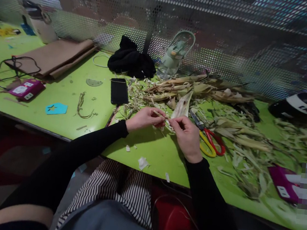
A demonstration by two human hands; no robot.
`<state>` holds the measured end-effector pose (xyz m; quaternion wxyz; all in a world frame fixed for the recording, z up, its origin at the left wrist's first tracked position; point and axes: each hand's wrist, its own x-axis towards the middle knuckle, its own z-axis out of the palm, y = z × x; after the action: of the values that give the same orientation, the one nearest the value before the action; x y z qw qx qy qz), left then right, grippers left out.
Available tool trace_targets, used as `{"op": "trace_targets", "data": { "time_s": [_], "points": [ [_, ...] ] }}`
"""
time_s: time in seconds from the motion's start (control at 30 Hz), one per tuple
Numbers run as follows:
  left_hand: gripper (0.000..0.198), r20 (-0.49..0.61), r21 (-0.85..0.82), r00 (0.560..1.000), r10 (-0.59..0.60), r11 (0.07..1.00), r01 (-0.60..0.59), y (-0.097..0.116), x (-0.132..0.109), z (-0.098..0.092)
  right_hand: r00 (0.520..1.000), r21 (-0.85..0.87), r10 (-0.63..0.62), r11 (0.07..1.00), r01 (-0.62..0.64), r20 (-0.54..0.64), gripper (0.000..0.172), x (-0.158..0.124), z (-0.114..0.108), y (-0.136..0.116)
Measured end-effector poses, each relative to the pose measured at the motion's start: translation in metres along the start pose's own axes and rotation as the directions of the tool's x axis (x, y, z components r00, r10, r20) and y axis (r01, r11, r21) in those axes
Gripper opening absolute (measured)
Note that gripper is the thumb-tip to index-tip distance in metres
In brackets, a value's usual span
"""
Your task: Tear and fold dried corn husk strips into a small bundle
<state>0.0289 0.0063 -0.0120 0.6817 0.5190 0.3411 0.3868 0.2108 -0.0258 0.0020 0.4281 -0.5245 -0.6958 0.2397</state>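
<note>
Over the near edge of the green table, my left hand (pixel 149 120) and my right hand (pixel 188 135) are close together, fingertips pinched. Between them runs a thin pale strip of dried corn husk (pixel 159 114), gripped by both hands. A broad husk piece (pixel 182 105) with dark spots is just behind my fingers; I cannot tell whether my right hand touches it. Scissors (pixel 209 138) with one red and one yellow handle lie right beside my right hand, blades pointing away. Beyond my hands spreads a heap of dried husks (pixel 173 86) with many shreds.
A black phone (pixel 119 91) lies left of the husks. Behind are a black cloth (pixel 132 59), a green bottle (pixel 174 56) and a perforated metal screen (pixel 219 45). Purple boxes (pixel 27 89) are at both sides. Brown paper (pixel 55 55) lies left; a black bottle (pixel 301 104) right.
</note>
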Motion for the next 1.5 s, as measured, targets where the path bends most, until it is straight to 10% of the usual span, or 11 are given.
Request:
{"op": "trace_targets", "data": {
  "time_s": [0.27, 0.67, 1.0, 1.2, 1.33, 1.5],
  "points": [
    [0.026, -0.050, -0.218, 0.999, 0.016, 0.976, -0.027, 0.000, 0.002, 0.003, 0.984, -0.048, -0.006, 0.999, -0.002, -0.180, 0.034, 0.002, 0.004, 0.003],
    [0.020, -0.138, -0.140, 0.987, 0.083, 0.985, -0.102, -0.001, -0.001, 0.007, 0.994, -0.072, 0.023, 0.997, -0.015, 0.106, 0.039, -0.005, 0.019, -0.002],
    [0.027, -0.123, -0.125, 0.982, 0.144, 0.979, -0.159, -0.004, -0.002, 0.008, 0.904, 0.434, 0.327, 0.797, -0.420, 0.274, 0.050, -0.001, 0.027, 0.002],
    [0.026, -0.153, -0.143, 0.977, 0.148, 0.975, -0.170, -0.001, -0.004, 0.009, 0.965, 0.240, 0.155, 0.949, -0.205, 0.212, 0.039, -0.007, 0.026, -0.002],
    [0.024, -0.222, -0.150, 0.941, 0.254, 0.945, -0.290, 0.010, -0.004, 0.004, 0.915, 0.012, -0.018, 1.000, 0.015, 0.403, 0.040, -0.018, 0.034, -0.014],
    [0.021, -0.223, -0.146, 0.932, 0.284, 0.936, -0.320, 0.011, -0.002, 0.000, 0.959, 0.187, 0.142, 0.963, -0.191, 0.247, 0.043, -0.014, 0.033, -0.007]
  ]
}}
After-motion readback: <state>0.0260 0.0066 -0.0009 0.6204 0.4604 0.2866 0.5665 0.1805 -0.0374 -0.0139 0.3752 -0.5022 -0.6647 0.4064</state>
